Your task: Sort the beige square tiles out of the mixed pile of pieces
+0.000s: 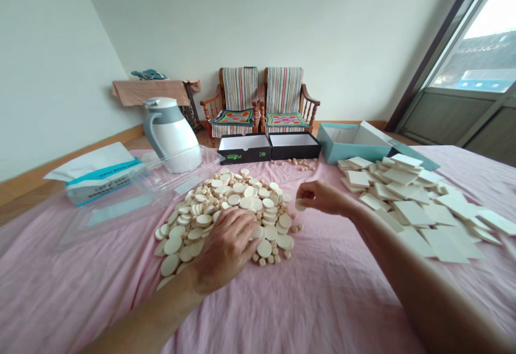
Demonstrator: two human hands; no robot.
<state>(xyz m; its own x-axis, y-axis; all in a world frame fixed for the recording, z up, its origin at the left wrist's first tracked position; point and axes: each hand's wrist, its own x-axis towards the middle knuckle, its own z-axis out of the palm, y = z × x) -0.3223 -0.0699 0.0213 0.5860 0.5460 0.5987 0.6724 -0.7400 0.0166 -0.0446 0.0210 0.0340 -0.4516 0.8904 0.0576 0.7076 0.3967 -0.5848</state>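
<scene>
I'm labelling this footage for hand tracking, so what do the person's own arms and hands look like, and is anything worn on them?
Both are bare as far as the view reaches. No sleeve, glove, watch, bracelet or ring shows on the left forearm, left hand, right forearm or right hand. No cables or markings are visible on them either.

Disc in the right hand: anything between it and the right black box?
Yes: small tan pieces on the pink cloth, just before the black box, lie between it and the disc in the right hand.
</scene>
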